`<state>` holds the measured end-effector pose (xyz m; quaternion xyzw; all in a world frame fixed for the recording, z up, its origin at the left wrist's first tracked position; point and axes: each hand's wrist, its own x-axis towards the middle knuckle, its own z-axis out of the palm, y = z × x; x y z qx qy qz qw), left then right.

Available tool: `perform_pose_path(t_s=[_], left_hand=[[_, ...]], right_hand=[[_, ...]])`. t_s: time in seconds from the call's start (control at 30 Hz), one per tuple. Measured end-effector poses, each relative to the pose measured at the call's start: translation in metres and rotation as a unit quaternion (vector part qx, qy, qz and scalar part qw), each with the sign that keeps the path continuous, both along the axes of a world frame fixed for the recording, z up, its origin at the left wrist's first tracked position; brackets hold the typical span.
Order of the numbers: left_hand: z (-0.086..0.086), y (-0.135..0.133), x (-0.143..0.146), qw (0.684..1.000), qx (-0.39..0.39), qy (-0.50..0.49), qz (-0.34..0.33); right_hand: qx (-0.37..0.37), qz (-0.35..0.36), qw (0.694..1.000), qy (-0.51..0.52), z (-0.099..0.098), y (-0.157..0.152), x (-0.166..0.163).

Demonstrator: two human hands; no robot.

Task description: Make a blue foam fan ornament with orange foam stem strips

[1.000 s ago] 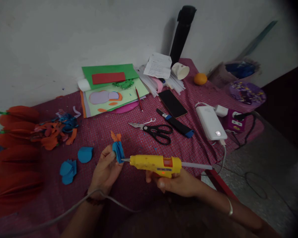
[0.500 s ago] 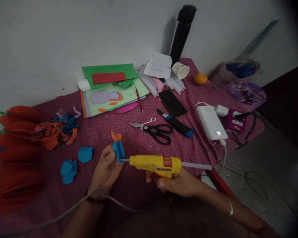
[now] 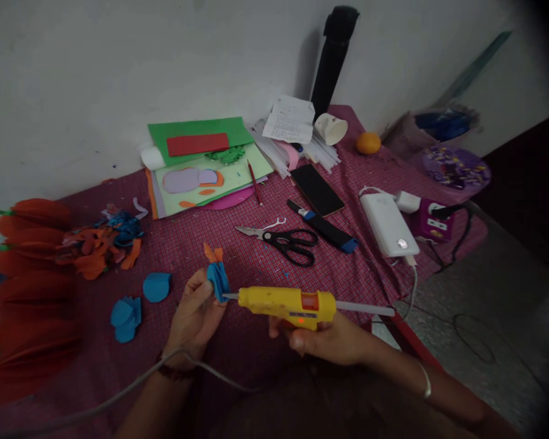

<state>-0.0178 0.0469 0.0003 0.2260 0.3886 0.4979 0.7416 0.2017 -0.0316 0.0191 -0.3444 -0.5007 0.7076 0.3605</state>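
Note:
My left hand (image 3: 194, 317) pinches a small blue paper piece (image 3: 218, 281) made of layered folds, with an orange tip (image 3: 213, 252) sticking up from it. My right hand (image 3: 329, 341) is closed around the handle of a yellow glue gun (image 3: 283, 303), whose orange light glows. The gun's metal nozzle meets the lower right edge of the blue paper piece. A clear glue stick (image 3: 366, 308) juts from the gun's back end. Left of my left hand lie a blue paper cutout (image 3: 157, 286) and a small pile of similar blue cutouts (image 3: 125, 318).
Scissors (image 3: 283, 241), a cutter knife (image 3: 324, 227) and a phone (image 3: 318, 189) lie beyond my hands. Paper scraps (image 3: 105, 241) and red-orange paper petals (image 3: 32, 305) are at left. At right are a white power bank (image 3: 388, 225) and a purple socket box (image 3: 432, 222). A grey cord (image 3: 132, 390) crosses my left wrist.
The view has shifted very slightly. Both hands keep their hold, and the glue gun's nozzle stays at the blue paper piece. The glue stick's end shows slightly farther right.

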Motion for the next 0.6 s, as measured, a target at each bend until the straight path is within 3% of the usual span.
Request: perform_pose_path(t_s=[0.23, 0.6], left_hand=[[0.0015, -0.0003, 0.0005, 1.0, -0.002, -0.013, -0.002], [0.0007, 0.0006, 0.0011, 1.0, 0.001, -0.005, 0.0]], right_hand=[[-0.03, -0.007, 1.0, 0.0, -0.002, -0.0008, -0.0019], [-0.007, -0.001, 1.0, 0.019, -0.0008, -0.0001, -0.0003]])
